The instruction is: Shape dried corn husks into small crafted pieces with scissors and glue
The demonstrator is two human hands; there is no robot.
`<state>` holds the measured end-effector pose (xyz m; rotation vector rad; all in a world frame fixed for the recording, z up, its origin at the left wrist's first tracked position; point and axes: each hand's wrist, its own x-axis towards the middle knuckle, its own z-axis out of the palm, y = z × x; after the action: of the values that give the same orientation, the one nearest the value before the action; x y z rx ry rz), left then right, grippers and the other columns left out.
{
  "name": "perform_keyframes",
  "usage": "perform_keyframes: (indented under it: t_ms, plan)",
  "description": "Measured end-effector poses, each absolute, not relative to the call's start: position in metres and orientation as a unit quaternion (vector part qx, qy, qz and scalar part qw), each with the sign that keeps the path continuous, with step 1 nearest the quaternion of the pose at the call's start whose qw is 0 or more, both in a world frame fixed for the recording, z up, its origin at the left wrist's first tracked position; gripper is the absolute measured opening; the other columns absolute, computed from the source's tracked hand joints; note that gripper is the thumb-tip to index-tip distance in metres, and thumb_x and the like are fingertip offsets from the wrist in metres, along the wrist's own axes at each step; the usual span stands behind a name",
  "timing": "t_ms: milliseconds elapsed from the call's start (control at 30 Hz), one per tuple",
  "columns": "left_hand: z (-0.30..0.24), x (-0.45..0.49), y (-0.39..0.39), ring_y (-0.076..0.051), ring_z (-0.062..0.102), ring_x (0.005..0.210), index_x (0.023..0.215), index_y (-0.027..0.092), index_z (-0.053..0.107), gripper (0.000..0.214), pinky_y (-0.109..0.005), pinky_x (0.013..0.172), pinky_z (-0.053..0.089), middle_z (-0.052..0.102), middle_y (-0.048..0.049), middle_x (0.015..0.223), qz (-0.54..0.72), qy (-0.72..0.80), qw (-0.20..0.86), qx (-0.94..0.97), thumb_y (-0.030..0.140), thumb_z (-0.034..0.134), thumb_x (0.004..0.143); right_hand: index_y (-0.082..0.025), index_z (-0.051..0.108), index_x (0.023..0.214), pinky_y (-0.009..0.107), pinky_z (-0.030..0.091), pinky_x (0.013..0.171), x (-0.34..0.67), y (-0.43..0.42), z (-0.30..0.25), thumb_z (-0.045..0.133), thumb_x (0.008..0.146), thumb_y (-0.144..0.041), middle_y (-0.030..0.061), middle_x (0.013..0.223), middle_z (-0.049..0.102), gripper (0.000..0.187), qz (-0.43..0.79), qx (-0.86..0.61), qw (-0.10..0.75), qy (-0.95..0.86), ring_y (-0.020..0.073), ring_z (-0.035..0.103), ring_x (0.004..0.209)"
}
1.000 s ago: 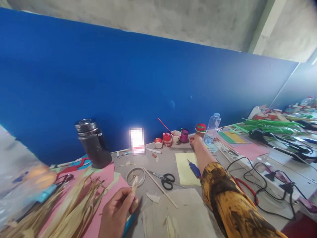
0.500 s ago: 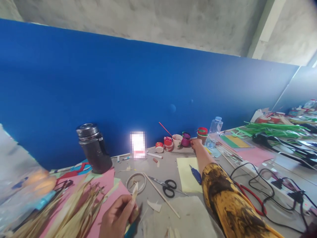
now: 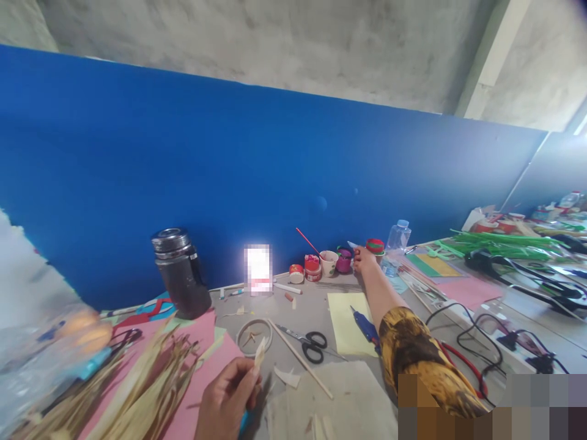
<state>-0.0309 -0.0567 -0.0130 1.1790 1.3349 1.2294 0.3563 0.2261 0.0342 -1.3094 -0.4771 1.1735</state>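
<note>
1. Matte grey tabletop [image 3: 312,299]; smooth blue partition [image 3: 275,171] beyond both hands, rough concrete wall [image 3: 275,43] above.
2. Left hand [image 3: 229,400]: pinches a pale, dry husk strip [image 3: 259,356], upright at its fingertips.
3. Right hand [image 3: 364,260]: outstretched beside small round pots [image 3: 343,260]; grip cannot be told.
4. Fibrous husk pile [image 3: 137,385]: left of the left hand, on pink paper [image 3: 204,339].
</note>
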Motion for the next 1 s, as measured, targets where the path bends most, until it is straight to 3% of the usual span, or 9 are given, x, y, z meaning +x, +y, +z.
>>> perform_keyframes:
  t_ms: [333,433,533,633,833,1000]
  plan:
    - [-0.004,-0.026,-0.061,-0.013,0.044,0.053,0.064,0.017,0.061,0.054,-0.025,0.054,0.036,0.049,0.0014,0.053,0.507,0.553,0.440,0.494,0.070,0.070,0.068,-0.017,0.059,0.128,0.044,0.057,0.088,0.356,0.214,0.067,0.062,0.097,-0.035,0.0104,0.126,0.061,0.036,0.568,-0.499,0.629,-0.181,0.0233,0.064,0.106]
    - [-0.004,-0.025,-0.062,-0.013,0.043,0.054,0.066,0.017,0.060,0.050,-0.024,0.054,0.034,0.049,0.0018,0.054,0.506,0.549,0.442,0.497,0.066,0.070,0.070,-0.014,0.062,0.116,0.032,0.058,0.072,0.355,0.206,0.077,0.060,0.098,-0.034,0.0064,0.106,0.066,0.027,0.583,-0.479,0.627,-0.191,0.0159,0.066,0.084]
    - [-0.002,-0.024,-0.063,-0.012,0.042,0.053,0.066,0.017,0.060,0.043,-0.023,0.052,0.032,0.048,0.0023,0.052,0.506,0.550,0.443,0.496,0.059,0.070,0.072,-0.014,0.057,0.085,0.016,0.036,0.041,0.353,0.196,0.090,0.049,0.101,-0.022,-0.0038,0.065,0.055,0.019,0.595,-0.460,0.624,-0.211,0.0049,0.044,0.044]
    - [0.004,-0.021,-0.064,-0.011,0.041,0.050,0.063,0.018,0.059,0.040,-0.023,0.051,0.031,0.048,0.0023,0.050,0.509,0.555,0.440,0.489,0.055,0.069,0.072,-0.018,0.045,0.071,0.016,0.017,0.034,0.346,0.183,0.110,0.048,0.096,-0.017,-0.0090,0.049,0.040,0.026,0.604,-0.438,0.618,-0.250,0.0036,0.025,0.034]
    - [0.012,-0.020,-0.067,-0.011,0.043,0.051,0.062,0.017,0.059,0.036,-0.022,0.052,0.035,0.049,0.0016,0.050,0.517,0.546,0.442,0.489,0.050,0.069,0.074,-0.019,0.047,0.072,0.014,0.019,0.034,0.327,0.146,0.152,0.057,0.089,-0.021,-0.0089,0.050,0.042,0.020,0.578,-0.414,0.613,-0.345,0.0032,0.027,0.035]
    - [0.011,-0.020,-0.068,-0.012,0.046,0.054,0.066,0.017,0.060,0.042,-0.022,0.052,0.038,0.048,0.0029,0.052,0.516,0.548,0.448,0.483,0.057,0.072,0.071,-0.015,0.056,0.074,0.013,0.017,0.033,0.336,0.119,0.182,0.070,0.079,-0.018,-0.0046,0.054,0.052,0.015,0.473,-0.478,0.623,-0.400,0.0025,0.033,0.038]
